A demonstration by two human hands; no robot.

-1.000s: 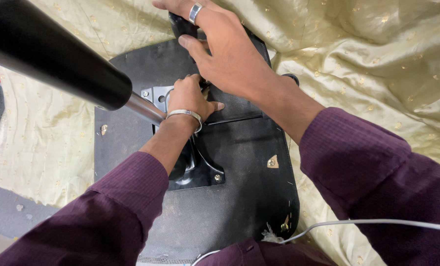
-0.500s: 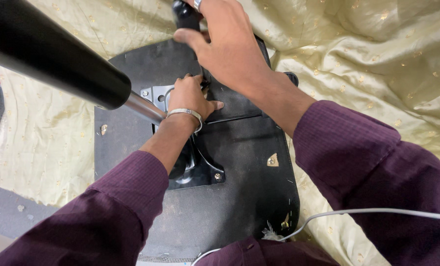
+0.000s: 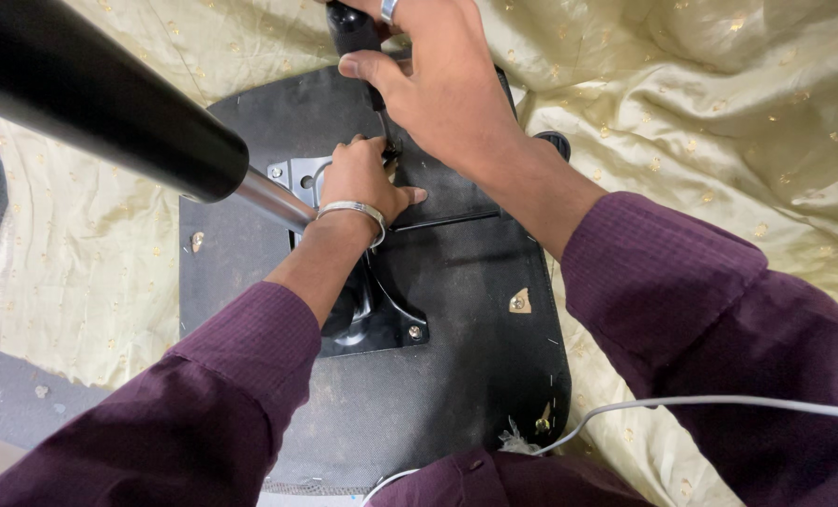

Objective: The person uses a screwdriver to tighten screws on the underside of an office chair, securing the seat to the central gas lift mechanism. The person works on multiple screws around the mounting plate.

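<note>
Black-handled screwdriver [image 3: 358,38] is gripped by right hand [image 3: 438,84], fingers clamped on handle; tip sits just beside left hand [image 3: 362,178] fingers, curled together at the black metal chair-base plate [image 3: 381,319]. Slip risk judged: tip could be driven into left fingertips.

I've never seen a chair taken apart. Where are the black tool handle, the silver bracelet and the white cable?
black tool handle [image 3: 350,28], head view, its upper grip.
silver bracelet [image 3: 353,210], head view, band across the wrist.
white cable [image 3: 719,402], head view, mid-run.

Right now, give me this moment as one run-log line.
left hand steadies screw area on metal plate | right hand grips screwdriver | chair seat underside on cloth
</note>
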